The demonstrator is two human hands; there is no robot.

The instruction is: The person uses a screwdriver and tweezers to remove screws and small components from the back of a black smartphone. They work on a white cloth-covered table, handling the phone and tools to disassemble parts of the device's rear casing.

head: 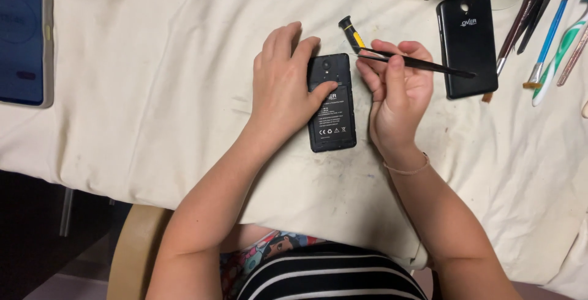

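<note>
Right hand [398, 91] grip on tweezers [422, 64], left hand [283, 85] steadying phone [331, 107] mid-cloth [153, 91].

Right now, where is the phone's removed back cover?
In the head view, the back cover lies on the white cloth at upper right, just beyond the right hand, left of the brushes.

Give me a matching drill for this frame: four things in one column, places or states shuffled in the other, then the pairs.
Things:
1. opened phone
2. back cover
3. tweezers
4. blue-screen phone

Places or states:
A. far left of the cloth
B. lying loose, right of the right hand
C. under the left hand, battery showing
D. held in the right hand

Pairs: 1-C, 2-B, 3-D, 4-A
</note>
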